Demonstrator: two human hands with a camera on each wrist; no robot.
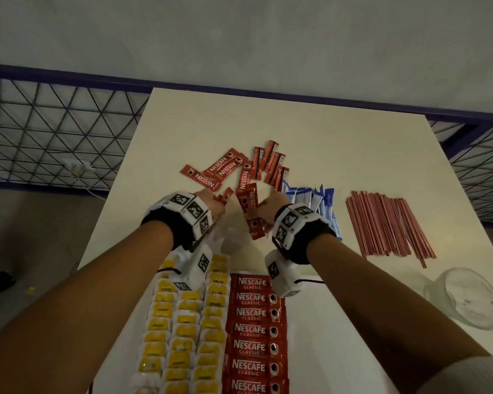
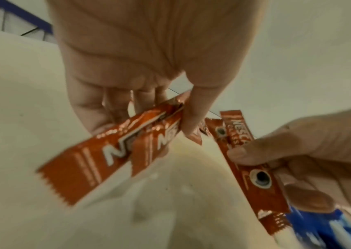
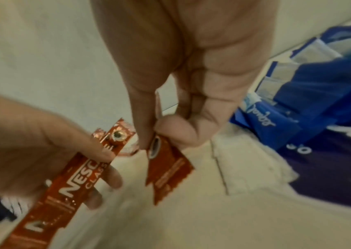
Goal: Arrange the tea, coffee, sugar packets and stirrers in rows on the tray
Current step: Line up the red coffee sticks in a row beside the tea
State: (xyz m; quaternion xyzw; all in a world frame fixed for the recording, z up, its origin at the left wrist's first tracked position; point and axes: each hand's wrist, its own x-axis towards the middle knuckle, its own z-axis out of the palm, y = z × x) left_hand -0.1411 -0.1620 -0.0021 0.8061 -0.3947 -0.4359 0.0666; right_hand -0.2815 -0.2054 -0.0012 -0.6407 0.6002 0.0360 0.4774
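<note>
My left hand pinches two red Nescafe coffee sticks between thumb and fingers. My right hand pinches more coffee sticks, hanging down from thumb and fingers. Both hands hover close together just above the table, near a loose pile of coffee sticks. On the white tray in front of me lie three columns of yellow tea bags and one column of coffee packets. Blue sugar packets and red stirrers lie on the table to the right.
An empty clear glass container lies on its side at the table's right edge. The pale table ends at a blue railing with wire mesh behind and to the left.
</note>
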